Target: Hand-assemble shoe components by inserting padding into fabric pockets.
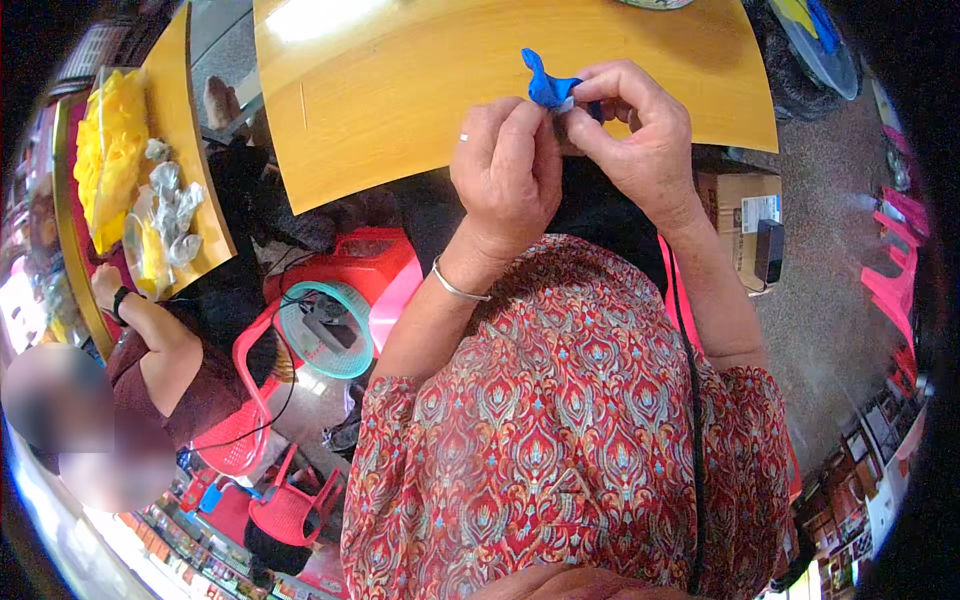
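A small piece of blue cloth (548, 90) is held up over the near edge of the wooden table, one narrow end sticking upward. My left hand (508, 170) is closed, its thumb and fingers pinching the lower left part of the cloth. From the other side, my right hand (645, 140) pinches the cloth's right part between thumb and bent fingers. A small whitish bit (566, 104) shows between the fingertips; its kind I cannot make out. Part of the cloth is hidden behind my fingers.
The yellow-brown table (400, 120) spans the front. On a side table at left lie yellow cloth pieces (112, 150) and grey scraps (175, 210), near a co-worker's arm (155, 320). A turquoise basket (350, 350) sits by red chairs. At right stands a cardboard box (735, 210).
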### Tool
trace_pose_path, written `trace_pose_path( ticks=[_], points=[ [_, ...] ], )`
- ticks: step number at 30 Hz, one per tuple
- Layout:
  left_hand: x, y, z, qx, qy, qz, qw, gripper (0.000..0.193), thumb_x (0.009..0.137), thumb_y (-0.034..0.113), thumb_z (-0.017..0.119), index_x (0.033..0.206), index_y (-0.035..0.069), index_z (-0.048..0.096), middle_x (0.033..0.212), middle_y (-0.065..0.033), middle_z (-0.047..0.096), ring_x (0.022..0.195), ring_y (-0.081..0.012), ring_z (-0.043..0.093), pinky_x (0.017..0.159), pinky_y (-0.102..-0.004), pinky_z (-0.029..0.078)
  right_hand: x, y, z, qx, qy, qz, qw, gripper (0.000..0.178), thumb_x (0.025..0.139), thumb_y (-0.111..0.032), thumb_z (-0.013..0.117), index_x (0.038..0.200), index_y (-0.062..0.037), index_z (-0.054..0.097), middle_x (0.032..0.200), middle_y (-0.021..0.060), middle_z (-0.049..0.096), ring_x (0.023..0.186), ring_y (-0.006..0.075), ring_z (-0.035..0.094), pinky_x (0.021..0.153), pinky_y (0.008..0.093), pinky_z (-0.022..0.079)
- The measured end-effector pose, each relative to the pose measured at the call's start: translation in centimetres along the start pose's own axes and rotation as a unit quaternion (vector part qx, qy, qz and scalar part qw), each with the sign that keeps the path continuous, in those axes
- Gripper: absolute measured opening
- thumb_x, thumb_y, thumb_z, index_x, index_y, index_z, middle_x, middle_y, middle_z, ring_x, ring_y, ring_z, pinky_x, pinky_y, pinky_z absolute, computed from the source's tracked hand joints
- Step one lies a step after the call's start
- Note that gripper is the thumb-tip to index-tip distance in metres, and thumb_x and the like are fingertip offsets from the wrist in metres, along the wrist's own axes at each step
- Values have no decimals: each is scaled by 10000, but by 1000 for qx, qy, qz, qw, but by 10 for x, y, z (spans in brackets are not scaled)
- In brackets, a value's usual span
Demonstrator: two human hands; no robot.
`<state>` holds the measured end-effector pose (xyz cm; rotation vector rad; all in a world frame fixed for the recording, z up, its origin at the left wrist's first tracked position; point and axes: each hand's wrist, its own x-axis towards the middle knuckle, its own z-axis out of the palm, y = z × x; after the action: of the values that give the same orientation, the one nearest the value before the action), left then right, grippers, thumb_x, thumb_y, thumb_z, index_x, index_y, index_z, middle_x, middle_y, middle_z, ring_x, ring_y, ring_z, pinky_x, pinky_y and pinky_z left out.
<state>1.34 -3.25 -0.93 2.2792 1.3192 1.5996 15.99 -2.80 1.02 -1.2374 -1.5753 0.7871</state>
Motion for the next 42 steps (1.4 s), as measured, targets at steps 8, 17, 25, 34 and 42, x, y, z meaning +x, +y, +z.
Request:
trace_pose_path(
  ticks=[8, 17, 25, 34, 42],
  points=[
    [-10, 7, -4, -26, -58, -65, 996, 173, 760, -61, 645, 905, 5, 578, 839, -125, 600, 680, -224, 581, 603, -299, 496, 0, 11, -2, 127, -57, 157, 978, 360, 828, 1, 641, 1178, -16, 558, 1009, 30, 587, 892, 69, 558, 782, 214, 473],
    [7, -5, -7, -485, -25, -442, 755, 333, 969, 169, 515, 1246, -7, 460, 922, -37, 583, 839, -116, 567, 762, -254, 487, 8, 18, -8, 506, -149, 233, 817, 426, 813, -4, 615, 1231, -3, 538, 978, 63, 640, 878, 130, 631, 799, 263, 514],
    [6, 14, -4, -624, 18, -551, 553, 327, 966, 314, 515, 1162, 55, 553, 1031, -43, 617, 881, -129, 598, 709, -263, 494, -1, -4, 25, 71, 18, 102, 992, 163, 800, -56, 665, 960, -46, 637, 948, 88, 632, 839, 204, 641, 761, 285, 517],
    [4, 6, -11, -579, 61, -574, 576, 301, 967, 322, 509, 1060, 45, 584, 934, -60, 641, 765, -132, 622, 622, -254, 511, -5, -17, 16, -62, -69, -99, 991, 367, 746, -203, 739, 1076, -70, 647, 983, 104, 582, 956, 277, 563, 824, 374, 460],
    [-3, 0, -21, -594, -10, -564, 573, 370, 995, 294, 442, 1150, -26, 545, 1042, -114, 618, 943, -201, 617, 840, -339, 515, -6, 0, 12, 32, -107, -54, 992, 224, 767, -51, 690, 990, -61, 680, 942, 81, 578, 876, 209, 589, 768, 307, 487]
  ],
)
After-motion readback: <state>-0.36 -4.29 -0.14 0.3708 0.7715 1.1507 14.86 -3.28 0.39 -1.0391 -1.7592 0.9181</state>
